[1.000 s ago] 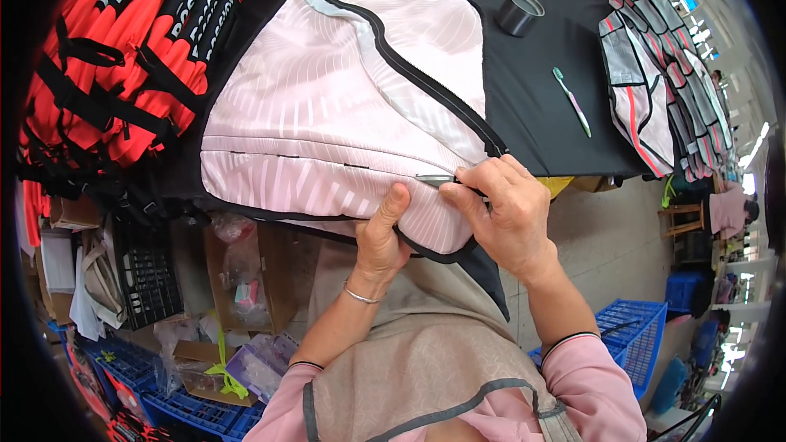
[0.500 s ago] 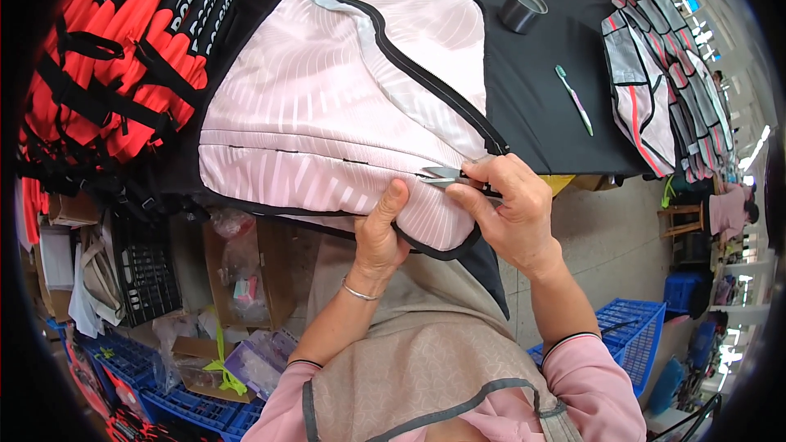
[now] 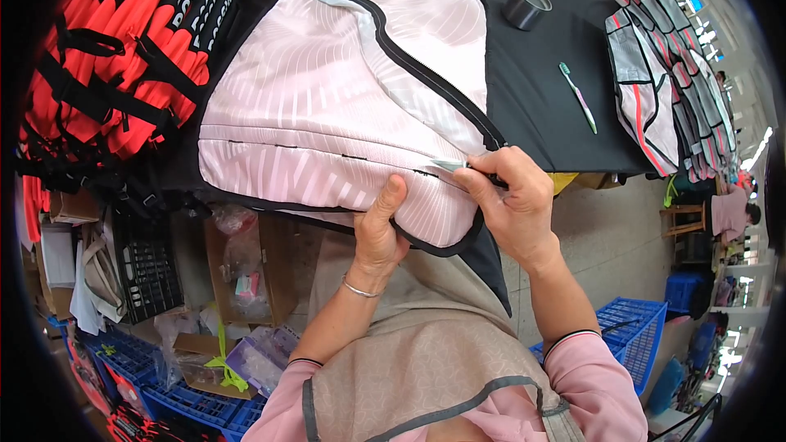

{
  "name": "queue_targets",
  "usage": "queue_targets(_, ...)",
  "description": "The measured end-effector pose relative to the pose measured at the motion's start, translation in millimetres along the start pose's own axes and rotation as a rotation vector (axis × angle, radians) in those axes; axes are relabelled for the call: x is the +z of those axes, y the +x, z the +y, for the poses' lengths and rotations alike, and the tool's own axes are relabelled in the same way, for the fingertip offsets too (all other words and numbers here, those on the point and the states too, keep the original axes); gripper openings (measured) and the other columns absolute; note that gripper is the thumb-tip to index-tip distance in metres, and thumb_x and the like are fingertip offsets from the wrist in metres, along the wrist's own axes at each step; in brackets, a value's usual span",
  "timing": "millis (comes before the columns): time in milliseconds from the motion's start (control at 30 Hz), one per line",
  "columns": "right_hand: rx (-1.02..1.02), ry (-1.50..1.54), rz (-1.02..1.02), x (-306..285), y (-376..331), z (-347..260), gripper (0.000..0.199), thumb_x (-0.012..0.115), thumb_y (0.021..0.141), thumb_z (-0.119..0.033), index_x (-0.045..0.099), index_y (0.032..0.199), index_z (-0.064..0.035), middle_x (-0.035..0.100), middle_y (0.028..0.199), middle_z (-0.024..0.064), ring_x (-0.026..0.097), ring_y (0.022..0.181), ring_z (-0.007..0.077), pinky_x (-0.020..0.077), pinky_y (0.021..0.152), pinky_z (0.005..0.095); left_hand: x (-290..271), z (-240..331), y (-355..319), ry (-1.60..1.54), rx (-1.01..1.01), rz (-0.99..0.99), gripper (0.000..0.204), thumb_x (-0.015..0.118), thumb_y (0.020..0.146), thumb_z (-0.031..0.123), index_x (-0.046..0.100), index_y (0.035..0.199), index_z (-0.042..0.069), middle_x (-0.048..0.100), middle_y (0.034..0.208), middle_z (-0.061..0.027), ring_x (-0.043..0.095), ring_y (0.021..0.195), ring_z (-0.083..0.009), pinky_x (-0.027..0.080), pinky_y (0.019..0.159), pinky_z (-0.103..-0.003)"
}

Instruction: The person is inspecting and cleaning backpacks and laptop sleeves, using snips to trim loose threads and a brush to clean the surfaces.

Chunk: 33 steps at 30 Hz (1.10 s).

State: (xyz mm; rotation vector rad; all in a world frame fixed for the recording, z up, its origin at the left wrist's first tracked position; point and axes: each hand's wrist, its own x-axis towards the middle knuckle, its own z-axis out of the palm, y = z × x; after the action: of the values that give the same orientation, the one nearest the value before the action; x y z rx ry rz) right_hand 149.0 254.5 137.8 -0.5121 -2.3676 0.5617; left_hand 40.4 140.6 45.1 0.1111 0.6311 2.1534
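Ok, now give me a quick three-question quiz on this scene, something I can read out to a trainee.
1. Which hand holds the small bladed tool?
2. True or false: the left hand grips the near edge of the pink fabric panel.
3. Fill in the blank: a slim ____ lies on the black table cover, near the open-topped grey can.

Key:
1. The right hand.
2. True.
3. Toothbrush.
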Motion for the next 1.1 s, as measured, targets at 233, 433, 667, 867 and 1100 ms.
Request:
queue_targets(233, 0.112, 0.076, -0.111, 37.4, 12.7, 1.9, 0.03, 0.078, 0.076, -0.022, 0.063, 0.097, -0.0082, 0.067, 0.081, 0.011, 0.067, 0.071, 0.0281, 0.0528, 0.062, 0.0356, -14.0, -6.9, 5.6, 0.0, -0.011, -0.02, 0.052, 0.07, 0.09, 0.021, 0.048, 0.133, 0.001, 0.059, 0.122, -0.0091, 0.058, 0.111, -0.0212, 0.047, 0.096, -0.034)
queue_targets(433, 0.453, 0.389, 0.172, 40.3, 18.7, 53.8, 0.011, 0.071, 0.088, -0.009, 0.064, 0.083, -0.0022, 0.055, 0.066, -0.0033, 0.046, 0.061, 0.0027, 0.0387, 0.055, 0.0198, -30.0, -3.9, -8.1, 0.134, -0.007, 0.198, 0.064, 0.073, 0.088, 0.02, 0.04, 0.141, 0.004, 0.049, 0.136, -0.0078, 0.049, 0.123, -0.021, 0.041, 0.105, -0.038)
queue_targets(667, 0.278, 0.398, -0.2, 52.7, 26.2, 44.1, 0.028, 0.076, 0.075, -0.012, 0.066, 0.098, -0.0003, 0.066, 0.075, 0.0056, 0.06, 0.066, 0.0121, 0.0492, 0.063, 0.0281, -27.7, -7.6, -12.5, 0.15, -0.002, 0.292, 0.061, 0.073, 0.089, 0.02, 0.043, 0.138, 0.001, 0.053, 0.131, -0.0075, 0.051, 0.12, -0.0203, 0.041, 0.104, -0.037)
queue_targets(867, 0.413, 0.748, -0.351, 38.1, 38.0, 53.2, 0.01, 0.07, 0.087, -0.01, 0.071, 0.092, -0.0015, 0.068, 0.076, 0.0003, 0.059, 0.07, 0.0053, 0.0482, 0.062, 0.0243, -38.4, 24.6, -32.0, 0.41, -0.234, 0.265, 0.044, 0.066, 0.094, 0.021, 0.053, 0.128, -0.003, 0.058, 0.127, -0.0096, 0.06, 0.108, -0.0197, 0.053, 0.087, -0.035)
queue_targets(1100, 0.435, 0.075, 0.193, 12.4, 74.0, 156.8, 0.048, 0.071, 0.082, -0.023, 0.059, 0.124, -0.0021, 0.065, 0.096, 0.0128, 0.063, 0.09, 0.0256, 0.0487, 0.083, 0.0376, 21.6, 162.7, -30.2, 1.624, 0.436, 0.282, 0.041, 0.044, 0.103, 0.029, 0.067, 0.103, -0.006, 0.07, 0.093, -0.017, 0.066, 0.085, -0.0223, 0.051, 0.078, -0.03)
